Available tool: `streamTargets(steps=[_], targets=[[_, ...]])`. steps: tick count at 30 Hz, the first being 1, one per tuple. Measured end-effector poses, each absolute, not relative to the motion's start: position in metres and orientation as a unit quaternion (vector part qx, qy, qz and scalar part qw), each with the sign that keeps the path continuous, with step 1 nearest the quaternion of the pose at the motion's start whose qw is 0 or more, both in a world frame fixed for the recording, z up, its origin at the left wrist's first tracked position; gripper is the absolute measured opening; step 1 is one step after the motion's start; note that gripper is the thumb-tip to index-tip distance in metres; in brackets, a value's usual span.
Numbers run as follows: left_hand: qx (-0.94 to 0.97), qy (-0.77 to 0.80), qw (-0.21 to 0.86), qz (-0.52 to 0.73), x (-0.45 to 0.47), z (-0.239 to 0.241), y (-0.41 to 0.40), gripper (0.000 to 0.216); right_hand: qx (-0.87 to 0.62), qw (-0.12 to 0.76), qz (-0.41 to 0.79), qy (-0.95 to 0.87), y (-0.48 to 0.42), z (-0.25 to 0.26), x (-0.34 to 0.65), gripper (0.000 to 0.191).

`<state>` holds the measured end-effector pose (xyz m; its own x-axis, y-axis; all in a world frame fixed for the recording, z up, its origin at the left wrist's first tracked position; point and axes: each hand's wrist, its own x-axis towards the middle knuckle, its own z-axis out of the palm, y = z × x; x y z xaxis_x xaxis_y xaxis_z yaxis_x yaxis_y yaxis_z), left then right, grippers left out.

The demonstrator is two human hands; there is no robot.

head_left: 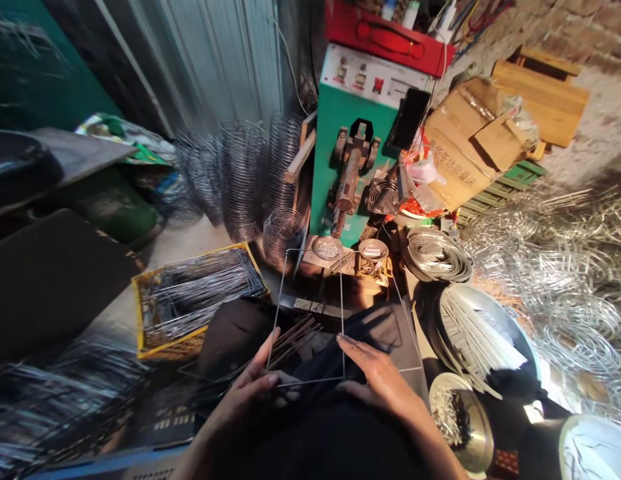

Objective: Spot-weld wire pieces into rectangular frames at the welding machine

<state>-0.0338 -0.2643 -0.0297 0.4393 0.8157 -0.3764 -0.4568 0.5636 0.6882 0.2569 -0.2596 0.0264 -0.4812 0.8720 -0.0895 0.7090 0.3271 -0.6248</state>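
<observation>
Over my lap I hold a thin rectangular wire frame point(342, 293) between both hands, its far side reaching toward the green machine. My left hand point(255, 377) grips the near left corner, fingers along the side wire and thumb by the near wire. My right hand point(375, 373) pinches the frame at its near right, with fingers and thumb at the long wire. Several loose metal rods point(297, 340) lie across my left thigh, under the frame. Just past the frame's far edge stands a small round dish point(327, 248) with bright bits in it.
Ahead rises a green machine point(335, 120) with a jutting metal arm point(347, 187). A yellow crate point(140, 313) of wire rods sits at left, with wire coils point(243, 180) behind. To the right are a basin point(527, 333) of metal strips, a metal bowl point(480, 440) and heaped wire rings point(565, 280).
</observation>
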Motion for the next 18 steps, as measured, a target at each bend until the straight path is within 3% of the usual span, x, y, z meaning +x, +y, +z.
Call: streamTargets(steps=[18], targets=[[0.235, 0.351, 0.802, 0.423, -0.036, -0.019, -0.260, 0.117, -0.499, 0.177, 0.370, -0.763, -0.245, 0.034, 0.254, 0.084]])
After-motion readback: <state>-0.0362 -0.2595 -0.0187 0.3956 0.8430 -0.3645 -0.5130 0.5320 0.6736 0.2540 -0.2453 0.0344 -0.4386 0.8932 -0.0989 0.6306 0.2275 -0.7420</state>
